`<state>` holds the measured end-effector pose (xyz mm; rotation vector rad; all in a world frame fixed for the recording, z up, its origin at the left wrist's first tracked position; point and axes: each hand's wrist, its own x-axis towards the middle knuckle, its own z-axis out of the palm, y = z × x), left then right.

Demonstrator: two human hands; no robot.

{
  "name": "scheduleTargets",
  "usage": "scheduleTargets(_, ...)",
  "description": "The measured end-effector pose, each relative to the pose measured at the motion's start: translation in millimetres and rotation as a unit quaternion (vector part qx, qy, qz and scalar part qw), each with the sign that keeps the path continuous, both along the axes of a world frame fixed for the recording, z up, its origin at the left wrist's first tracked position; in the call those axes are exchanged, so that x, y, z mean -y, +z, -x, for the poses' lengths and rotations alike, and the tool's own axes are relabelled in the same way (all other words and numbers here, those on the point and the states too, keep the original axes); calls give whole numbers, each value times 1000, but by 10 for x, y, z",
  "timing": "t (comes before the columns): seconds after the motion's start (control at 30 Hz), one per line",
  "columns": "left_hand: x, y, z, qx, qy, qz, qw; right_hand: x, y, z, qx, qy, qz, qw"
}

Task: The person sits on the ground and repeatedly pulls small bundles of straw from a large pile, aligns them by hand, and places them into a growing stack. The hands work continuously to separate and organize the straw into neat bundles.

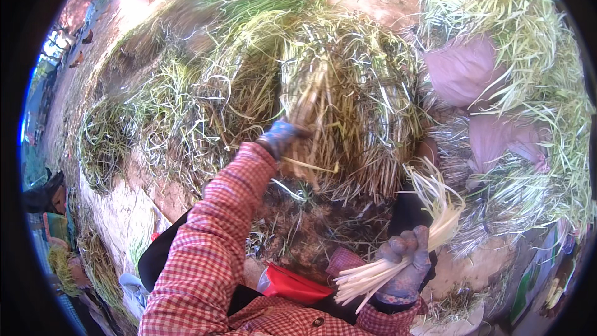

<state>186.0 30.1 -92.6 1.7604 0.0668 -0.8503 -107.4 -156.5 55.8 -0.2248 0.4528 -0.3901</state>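
My left hand [283, 139], in a blue patterned glove, is stretched out to the near side of a large heap of leafy stalks [367, 112]. Its fingers are blurred, but they appear closed around some stalks [309, 96], which are smeared by motion like the hand. At lower right my right hand [404, 264], in a greyish-blue glove, grips a bundle of clean white stalks [367, 280]. The white ends point to the lower left, and the pale yellow leaves [438, 202] fan out above the fist.
Greener leaves [261, 0] lie at the far side of the heap. More yellow-green leaves [528, 43] cover the right side, around pinkish cloth [463, 71]. A red packet-like thing [295, 283] lies near my lap. Soil and plant scraps [298, 227] lie before me.
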Motion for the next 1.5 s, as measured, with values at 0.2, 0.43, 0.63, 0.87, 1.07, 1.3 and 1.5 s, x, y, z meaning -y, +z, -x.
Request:
scheduleTargets(0.2,-1158,-78,133,-58,147,494,855,36,30,-6,45,-3,-1,999)
scheduleTargets(0.43,-1808,-984,81,30,179,129,975,-20,28,-25,-28,1,9,1000)
scheduleTargets(0.63,-1113,294,195,184,135,-3,974,24,48,27,-27,-9,1,1000)
scheduleTargets(0.87,282,1087,1109,325,-38,-165,930,138,60,128,-8,-17,2,1000)
scheduleTargets(1.07,470,24,1545,238,-152,-394,875,299,70,257,14,-29,-8,999)
scheduleTargets(1.3,164,-203,1410,164,-47,-184,968,402,70,381,29,-61,-9,998)
scheduleTargets(1.5,-471,-215,914,197,261,264,907,446,56,428,17,-73,2,997)
